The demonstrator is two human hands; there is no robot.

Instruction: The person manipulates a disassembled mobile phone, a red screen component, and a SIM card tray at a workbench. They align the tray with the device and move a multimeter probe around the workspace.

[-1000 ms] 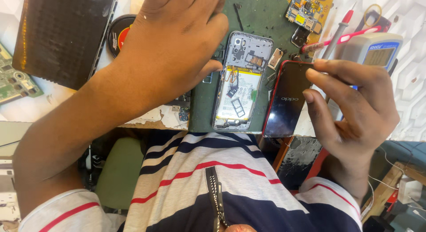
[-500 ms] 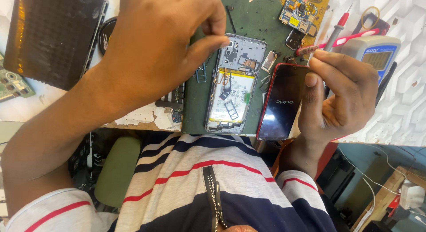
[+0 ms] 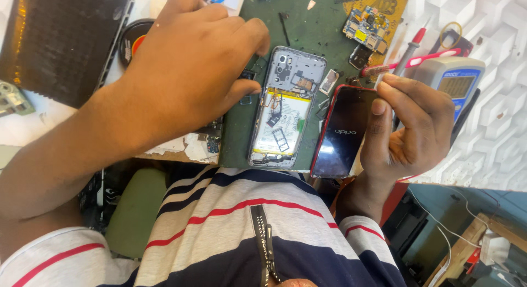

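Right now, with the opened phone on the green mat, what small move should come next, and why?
Probably steady the opened phone with the left hand, whose fingers pinch at its left edge. The phone lies loose on the green mat, and the right hand is busy with the red-rimmed back cover.

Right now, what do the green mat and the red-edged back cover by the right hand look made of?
The green mat looks like matte rubber or silicone: dull, no glare, scuffed with debris. The back cover looks like glossy plastic or glass, I cannot tell which: dark, smooth and shiny with a red rim. The right hand touches its edge.
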